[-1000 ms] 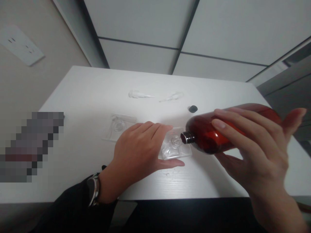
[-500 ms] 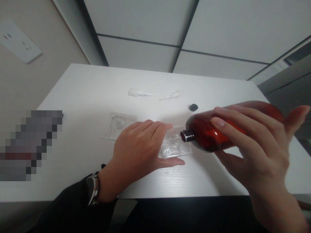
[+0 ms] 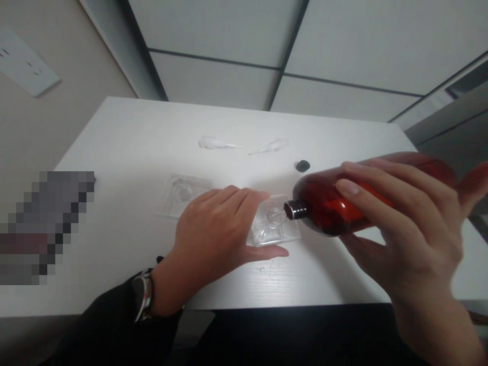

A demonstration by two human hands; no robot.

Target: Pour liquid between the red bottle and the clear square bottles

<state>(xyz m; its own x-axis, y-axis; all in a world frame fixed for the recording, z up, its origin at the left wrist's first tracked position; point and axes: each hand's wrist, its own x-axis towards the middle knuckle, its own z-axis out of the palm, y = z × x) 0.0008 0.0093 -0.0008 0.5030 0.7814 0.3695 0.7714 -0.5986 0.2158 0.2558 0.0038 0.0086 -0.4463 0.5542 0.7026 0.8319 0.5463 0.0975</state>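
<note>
My right hand [image 3: 415, 223] is wrapped round a reddish-brown, see-through bottle [image 3: 324, 203], tipped on its side with its black-threaded, uncapped mouth pointing left. Clear liquid seems to run from the mouth into a small clear plastic tray [image 3: 287, 235] with a round well. My left hand [image 3: 217, 239] grips that tray by its edges, thumb along the near side and fingers at the far side. Left of it lies a second clear plastic tray [image 3: 171, 201], also with a round recess and partly behind my left hand. A small black cap [image 3: 303, 166] rests beyond the bottle's shoulder.
Two clear tapered plastic tips [image 3: 219, 144] lie toward the back of the white table [image 3: 122, 152]. Drops of liquid [image 3: 262, 269] spot the surface near my left thumb. A blurred-out dark object [image 3: 49, 218] is at the left edge. White panels stand behind.
The view has shifted slightly. Both hands keep their hold, and the bottle stays tilted over the tray, its mouth almost in the same place.
</note>
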